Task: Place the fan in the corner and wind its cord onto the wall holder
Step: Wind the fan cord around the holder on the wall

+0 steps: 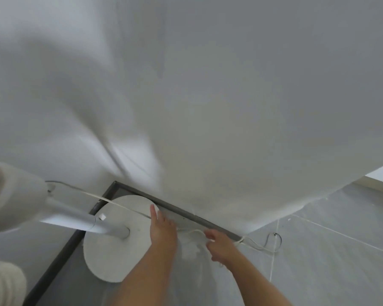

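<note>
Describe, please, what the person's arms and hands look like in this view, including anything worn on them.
Both forearms are bare from the bottom edge of the picture up to the hands, with no sleeves in view. The left hand and the right hand wear no gloves. No watch, ring or bracelet shows, though the picture is somewhat blurred.

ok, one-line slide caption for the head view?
White pedestal fan standing in the corner, left hand by its round base, right hand gathering thin white cord.

Soft, even, rather dim daylight, brighter at the far right edge. Heavy motion blur streaks the wall (124,120) above the corner. Wide-angle bending at the edges. Fan (13,195) head out of focus.
</note>
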The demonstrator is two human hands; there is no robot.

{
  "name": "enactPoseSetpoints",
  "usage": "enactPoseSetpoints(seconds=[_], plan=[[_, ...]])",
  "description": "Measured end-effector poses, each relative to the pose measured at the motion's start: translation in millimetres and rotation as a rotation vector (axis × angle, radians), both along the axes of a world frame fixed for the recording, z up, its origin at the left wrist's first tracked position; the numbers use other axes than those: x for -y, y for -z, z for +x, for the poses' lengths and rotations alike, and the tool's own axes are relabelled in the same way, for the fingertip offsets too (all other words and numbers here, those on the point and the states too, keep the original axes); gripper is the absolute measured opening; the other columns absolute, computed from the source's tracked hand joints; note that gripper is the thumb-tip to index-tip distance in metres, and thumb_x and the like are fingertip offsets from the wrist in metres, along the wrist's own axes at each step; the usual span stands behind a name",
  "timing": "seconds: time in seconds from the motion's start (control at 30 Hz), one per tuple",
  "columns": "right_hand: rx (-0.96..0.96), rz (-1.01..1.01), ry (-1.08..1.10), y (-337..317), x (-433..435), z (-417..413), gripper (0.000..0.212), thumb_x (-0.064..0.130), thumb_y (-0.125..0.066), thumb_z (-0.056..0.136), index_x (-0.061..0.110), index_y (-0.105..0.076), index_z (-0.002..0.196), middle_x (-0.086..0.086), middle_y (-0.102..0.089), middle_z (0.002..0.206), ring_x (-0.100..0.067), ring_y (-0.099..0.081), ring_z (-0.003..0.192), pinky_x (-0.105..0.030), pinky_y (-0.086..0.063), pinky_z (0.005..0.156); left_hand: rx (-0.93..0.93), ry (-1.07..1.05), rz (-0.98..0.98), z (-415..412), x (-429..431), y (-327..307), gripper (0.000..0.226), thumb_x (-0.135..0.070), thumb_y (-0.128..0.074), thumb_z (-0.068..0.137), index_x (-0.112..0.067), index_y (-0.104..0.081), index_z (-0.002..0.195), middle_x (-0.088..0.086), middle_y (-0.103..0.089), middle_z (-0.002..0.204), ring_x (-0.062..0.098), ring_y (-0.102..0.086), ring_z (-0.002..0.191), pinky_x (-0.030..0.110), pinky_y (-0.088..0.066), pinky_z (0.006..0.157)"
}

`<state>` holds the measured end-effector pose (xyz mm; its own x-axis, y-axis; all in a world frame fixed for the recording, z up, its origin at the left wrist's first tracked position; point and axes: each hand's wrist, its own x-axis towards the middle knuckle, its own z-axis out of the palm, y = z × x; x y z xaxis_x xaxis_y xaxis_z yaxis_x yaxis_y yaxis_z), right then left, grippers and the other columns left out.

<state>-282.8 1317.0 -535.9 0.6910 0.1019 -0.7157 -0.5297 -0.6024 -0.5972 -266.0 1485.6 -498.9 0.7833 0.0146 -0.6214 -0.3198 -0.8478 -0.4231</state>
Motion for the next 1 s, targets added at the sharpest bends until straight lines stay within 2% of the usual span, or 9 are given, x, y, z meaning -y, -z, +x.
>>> enactPoseSetpoints(seconds=[0.1, 0.17, 0.23, 0.47, 0.53, 0.6, 0.7, 0.9, 1.0], plan=[[0.019, 0.000, -0.006, -2.4, -5.2, 4.1, 0.048, 0.002, -0.042, 0.089, 0.012, -0.048, 0.136, -0.004, -0.048, 0.141, -0.020, -0.047, 0.125, -0.037, -0.043, 0.104, -0.023, -0.044, 0.030, 7.2, -12.2, -5.9, 0.040, -0.025, -0.045, 0.093, -0.016, -0.050, 0.132, 0.008, -0.052, 0.130, 0.028, -0.044, 0.124, 0.062, -0.012, 0.113], [0.023, 0.011, -0.012, -5.7, -10.9, 5.8, 0.050, 0.003, -0.042, 0.089, 0.014, -0.046, 0.137, -0.002, -0.048, 0.142, -0.019, -0.046, 0.127, -0.037, -0.043, 0.105, -0.016, -0.056, -0.020, 8.4, -17.5, -7.8, 0.035, -0.017, -0.049, 0.091, -0.016, -0.056, 0.125, 0.006, -0.054, 0.125, 0.024, -0.050, 0.116, 0.041, -0.035, 0.101], [0.038, 0.009, -0.054, -8.4, -17.2, 7.8, 0.051, 0.003, -0.041, 0.088, 0.016, -0.046, 0.138, 0.000, -0.047, 0.143, -0.018, -0.046, 0.127, -0.034, -0.041, 0.106, 0.018, -0.082, -0.109, 7.6, -20.0, -11.7, 0.029, -0.010, -0.049, 0.090, -0.019, -0.062, 0.115, 0.000, -0.062, 0.115, 0.019, -0.057, 0.108, 0.030, -0.033, 0.087], [0.227, -0.045, -0.219, -31.3, -34.8, 11.0, 0.057, 0.000, -0.044, 0.084, 0.024, -0.049, 0.136, 0.004, -0.051, 0.138, -0.013, -0.043, 0.129, -0.023, -0.032, 0.108, 0.218, -0.056, -0.301, 11.2, 5.4, -54.0, 0.025, -0.008, -0.047, 0.090, -0.018, -0.062, 0.108, 0.003, -0.065, 0.110, 0.022, -0.060, 0.105, 0.034, -0.032, 0.096], [0.265, -0.081, -0.241, -39.2, -32.9, 16.8, 0.036, 0.007, -0.046, 0.091, 0.020, -0.058, 0.122, 0.003, -0.059, 0.122, -0.015, -0.052, 0.116, -0.025, -0.038, 0.098, 0.248, -0.089, -0.336, 11.3, 7.7, -62.3, 0.024, -0.010, -0.047, 0.090, -0.017, -0.062, 0.107, 0.004, -0.063, 0.110, 0.023, -0.058, 0.104, 0.034, -0.032, 0.095], [0.303, -0.143, -0.265, -45.3, -28.7, 19.4, 0.017, 0.016, -0.044, 0.096, 0.020, -0.061, 0.095, 0.003, -0.058, 0.095, -0.019, -0.055, 0.095, -0.028, -0.041, 0.080, 0.289, -0.158, -0.356, 7.6, 8.1, -65.1, 0.023, -0.012, -0.045, 0.092, -0.018, -0.063, 0.106, 0.003, -0.064, 0.108, 0.024, -0.058, 0.104, 0.035, -0.032, 0.095], [0.384, -0.170, -0.271, -79.9, -20.7, 22.6, 0.029, 0.019, -0.042, 0.096, 0.027, -0.042, 0.068, 0.005, -0.048, 0.075, -0.014, -0.046, 0.071, -0.027, -0.035, 0.064, 0.367, -0.300, -0.389, 2.9, 10.3, -91.8, 0.025, -0.012, -0.044, 0.093, -0.020, -0.064, 0.105, 0.000, -0.064, 0.108, 0.022, -0.059, 0.103, 0.033, -0.033, 0.093], [0.558, -0.163, -0.222, -160.0, -2.8, 28.9, 0.020, 0.026, -0.045, 0.095, 0.021, -0.053, 0.078, -0.002, -0.062, 0.080, -0.019, -0.054, 0.073, -0.032, -0.043, 0.066, 0.414, -0.462, -0.505, 7.4, 19.2, -168.5, 0.017, -0.015, -0.048, 0.095, -0.017, -0.064, 0.100, 0.002, -0.068, 0.105, 0.022, -0.065, 0.098, 0.030, -0.047, 0.081], [0.663, -0.166, -0.252, -197.7, -5.5, 23.9, 0.020, 0.026, -0.044, 0.097, 0.022, -0.052, 0.080, 0.001, -0.058, 0.074, -0.017, -0.052, 0.068, -0.033, -0.042, 0.064, 0.423, -0.468, -0.552, 10.7, 9.1, -209.7, 0.013, -0.013, -0.052, 0.095, -0.013, -0.064, 0.100, 0.005, -0.067, 0.105, 0.022, -0.066, 0.096, 0.028, -0.049, 0.075]])
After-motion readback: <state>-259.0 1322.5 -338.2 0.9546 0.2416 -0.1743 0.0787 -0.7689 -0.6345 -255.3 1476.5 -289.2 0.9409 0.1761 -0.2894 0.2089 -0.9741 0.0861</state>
